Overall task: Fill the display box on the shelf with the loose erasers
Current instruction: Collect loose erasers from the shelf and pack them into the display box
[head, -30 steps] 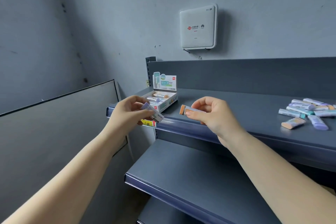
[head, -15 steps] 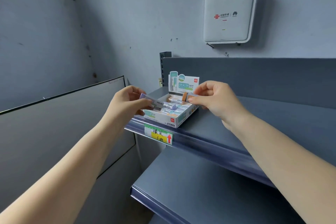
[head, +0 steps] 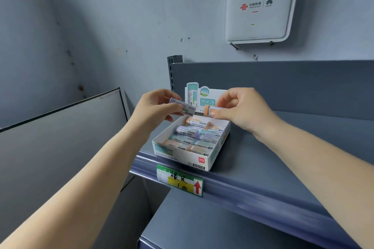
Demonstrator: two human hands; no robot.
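My left grip [head: 155, 105] is pinched on a purple-ended eraser [head: 183, 108], thumb below and fingers above, holding it slanted just over the rear left corner of the display box [head: 199, 160]. My right grip [head: 240, 107] is clamped the same way on an orange-ended eraser [head: 210, 111], which hangs over the back of the box just in front of its upright header card [head: 202, 97]. Neither eraser touches the box yet.

I judge the job to be well along but not finished. The box sits at the front left corner of the shelf [head: 283, 168], just behind the price label [head: 180, 181] on the shelf's edge rail. Its floor is mostly covered with sleeved erasers lying flat in rows, and one purple one [head: 186, 131] lies loose and crooked on top of them. A strip along the back wall looks less full, and that is where my two would seem to go. No other loose erasers are in view, so I cannot say how many are left to fetch.

The erasers are small blocks in pale printed paper sleeves, with a coloured end showing: orange, purple or green. The box is a shallow open white card tray with teal print and a red logo on its front corner. It stands square and undamaged, angled slightly to the shelf edge.
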